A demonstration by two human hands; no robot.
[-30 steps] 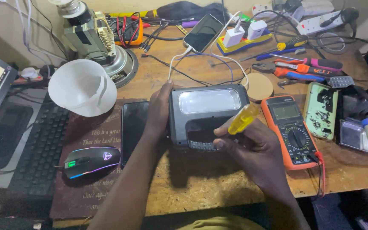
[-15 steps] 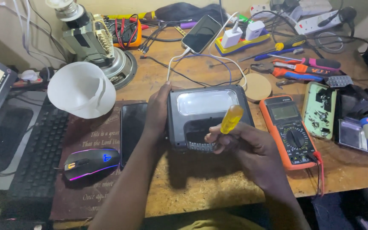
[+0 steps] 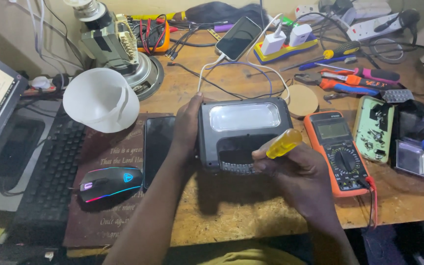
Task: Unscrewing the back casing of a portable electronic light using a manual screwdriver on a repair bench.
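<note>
- One dark grey box-shaped lamp unit [image 3: 244, 132] sits mid-bench, clear window face up; everything below is placed relative to it.
- My left hand [image 3: 187, 128] is wrapped flat against its left side, fingers closed on the casing, steadying it.
- My right hand [image 3: 298, 174] is at its lower right corner, fingers curled round one yellow-handled screwdriver [image 3: 283, 143]; the tip is hidden behind my fingers near the ribbed lower edge.
- Progress, my read: casing looks closed and in one piece, and I can't pick out any loose screws beside it, so the work looks early. Screw heads aren't visible from here.
- Just left of it: one dark phone [image 3: 157, 147] face up, on one brown mat [image 3: 114, 162].
- Further left: one lit mouse [image 3: 110, 183], one white plastic shade [image 3: 100, 99], one keyboard [image 3: 50, 172].
- Just right of it: one orange multimeter [image 3: 337, 147], one red lead running off its lower end.
- Further right: one green circuit board [image 3: 374, 128].
- Behind it: one round cork disc [image 3: 299, 100], one phone on charge [image 3: 239, 38], two white chargers [image 3: 286, 39] on a yellow strip.
- Back right: a handful of hand tools [image 3: 354, 77]; exact count unclear, they overlap.
</note>
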